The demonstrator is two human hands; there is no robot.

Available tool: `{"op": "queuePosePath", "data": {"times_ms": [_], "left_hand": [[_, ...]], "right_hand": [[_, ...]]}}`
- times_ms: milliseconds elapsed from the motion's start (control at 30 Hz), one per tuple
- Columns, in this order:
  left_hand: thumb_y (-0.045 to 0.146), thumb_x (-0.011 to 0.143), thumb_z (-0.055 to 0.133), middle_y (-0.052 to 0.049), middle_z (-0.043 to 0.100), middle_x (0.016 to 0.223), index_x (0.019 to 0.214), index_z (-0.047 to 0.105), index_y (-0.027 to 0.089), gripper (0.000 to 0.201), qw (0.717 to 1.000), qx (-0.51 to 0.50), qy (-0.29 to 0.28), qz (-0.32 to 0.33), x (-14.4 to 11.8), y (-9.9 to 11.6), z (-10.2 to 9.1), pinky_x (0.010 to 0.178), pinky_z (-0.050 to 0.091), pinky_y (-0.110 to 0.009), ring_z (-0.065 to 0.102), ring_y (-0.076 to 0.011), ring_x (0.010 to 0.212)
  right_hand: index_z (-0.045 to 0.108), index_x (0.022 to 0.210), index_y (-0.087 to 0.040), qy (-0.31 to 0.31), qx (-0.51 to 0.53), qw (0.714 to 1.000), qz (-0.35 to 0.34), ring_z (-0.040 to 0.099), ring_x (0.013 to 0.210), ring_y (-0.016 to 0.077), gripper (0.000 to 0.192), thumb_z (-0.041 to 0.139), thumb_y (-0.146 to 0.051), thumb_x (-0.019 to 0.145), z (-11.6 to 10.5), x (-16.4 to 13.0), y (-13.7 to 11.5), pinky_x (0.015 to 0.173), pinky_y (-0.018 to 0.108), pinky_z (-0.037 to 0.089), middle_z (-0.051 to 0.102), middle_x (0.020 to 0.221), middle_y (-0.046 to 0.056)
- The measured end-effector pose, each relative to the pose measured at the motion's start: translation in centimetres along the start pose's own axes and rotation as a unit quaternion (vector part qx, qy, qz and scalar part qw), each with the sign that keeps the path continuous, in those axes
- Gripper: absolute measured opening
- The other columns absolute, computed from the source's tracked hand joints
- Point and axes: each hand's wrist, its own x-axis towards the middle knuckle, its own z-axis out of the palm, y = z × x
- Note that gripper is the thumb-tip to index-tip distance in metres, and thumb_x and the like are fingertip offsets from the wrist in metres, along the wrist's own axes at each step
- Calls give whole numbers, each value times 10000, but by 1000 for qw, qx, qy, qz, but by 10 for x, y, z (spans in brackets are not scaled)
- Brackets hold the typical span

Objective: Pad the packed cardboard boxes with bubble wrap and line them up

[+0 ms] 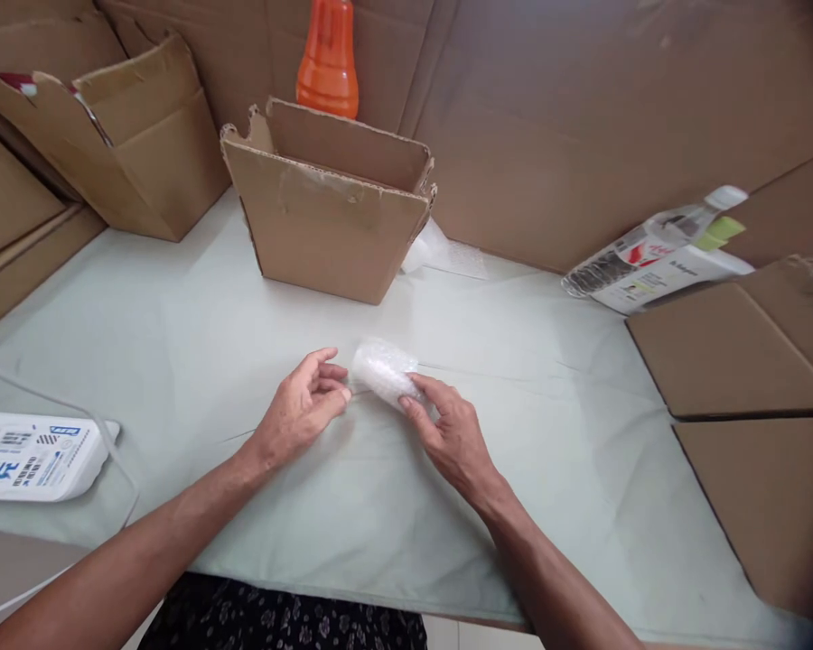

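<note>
A small roll of clear bubble wrap [383,368] lies tilted near the middle of the cloth-covered table [298,533]. My right hand [447,433] grips its right end between thumb and fingers. Just left of the roll is my left hand [304,403], fingers apart and slightly curled, with nothing in it and a small gap to the wrap. Whether anything is rolled up inside the wrap I cannot tell.
An open cardboard box [325,221] stands beyond my hands, with more bubble wrap [457,257] behind its right side. An orange bottle [328,63] is at the back. Bottles [657,257] lean at right beside cardboard boxes [738,352]. A white package [37,456] and cable [47,394] lie left.
</note>
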Motion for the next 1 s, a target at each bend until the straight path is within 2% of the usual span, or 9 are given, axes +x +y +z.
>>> {"op": "queuePosePath", "data": {"times_ms": [133, 300, 400, 500, 600, 700, 767, 833, 1000], "left_hand": [[261, 780, 669, -114, 696, 1183, 1523, 372, 182, 805, 989, -107, -89, -52, 0, 3, 0, 921, 567, -387, 695, -231, 1034], [253, 809, 627, -92, 702, 1140, 1524, 369, 177, 764, 991, -115, -66, -12, 2, 4, 6, 886, 560, -331, 691, -197, 991], [259, 831, 611, -98, 695, 1143, 1483, 430, 173, 681, 996, -62, -57, 24, 3, 0, 6, 888, 567, -342, 692, -205, 1003], [280, 867, 612, -122, 667, 1223, 1390, 528, 179, 540, 989, 65, 42, 128, 7, 10, 2, 975, 550, -400, 666, -239, 1107], [211, 888, 587, -131, 608, 1351, 1357, 560, 211, 470, 904, 236, 189, 302, 25, 47, -5, 1137, 437, -496, 565, -286, 1296], [108, 837, 572, -144, 523, 1481, 1414, 528, 203, 586, 803, 360, 252, 402, 60, 98, -15, 1242, 264, -548, 359, -346, 1490], [84, 797, 575, -149, 537, 1471, 1419, 530, 182, 631, 774, 415, 256, 404, 87, 125, -23, 1254, 190, -580, 309, -376, 1514], [79, 792, 551, -139, 668, 1245, 1249, 647, 173, 477, 758, 471, 236, 384, 109, 139, -34, 1208, 259, -606, 486, -380, 1377], [25, 797, 460, -89, 710, 940, 929, 698, 178, 312, 735, 530, 126, 404, 106, 134, -54, 869, 535, -460, 674, -283, 940]], "right_hand": [[714, 1141, -250, -64, 114, 991, 9, 702, 1031, 234, 247, 572, -366, 976, -3, -7, -13, 830, 359, 585, 745, 1138, 69], [649, 1285, -239, -8, 184, 981, 58, 626, 1232, 298, 549, 718, -560, 846, 7, -2, -1, 982, 449, 552, 623, 1375, 137], [659, 1222, -207, -67, 315, 941, 101, 696, 958, 237, 524, 687, -591, 866, 16, -1, 1, 797, 352, 579, 722, 1118, 107], [688, 1023, -191, -47, 364, 921, 132, 617, 742, 163, 386, 636, -558, 915, 24, -5, -2, 671, 278, 509, 689, 867, 42], [677, 982, -185, -14, 363, 920, 148, 547, 700, 141, 390, 658, -565, 893, 27, -8, -3, 638, 253, 453, 640, 812, 17], [670, 957, -181, -9, 365, 918, 156, 507, 675, 132, 414, 655, -588, 881, 28, -8, -2, 615, 244, 421, 611, 784, 8], [670, 953, -179, -7, 367, 917, 156, 497, 666, 130, 421, 653, -593, 879, 27, -8, 0, 609, 243, 411, 603, 772, 5], [673, 951, -176, 0, 374, 914, 156, 497, 661, 128, 427, 654, -597, 877, 24, -8, 1, 608, 243, 411, 607, 768, 6], [691, 997, -169, 81, 417, 888, 179, 553, 662, 135, 470, 706, -611, 839, -5, -8, 9, 605, 245, 448, 680, 806, 27]]}}
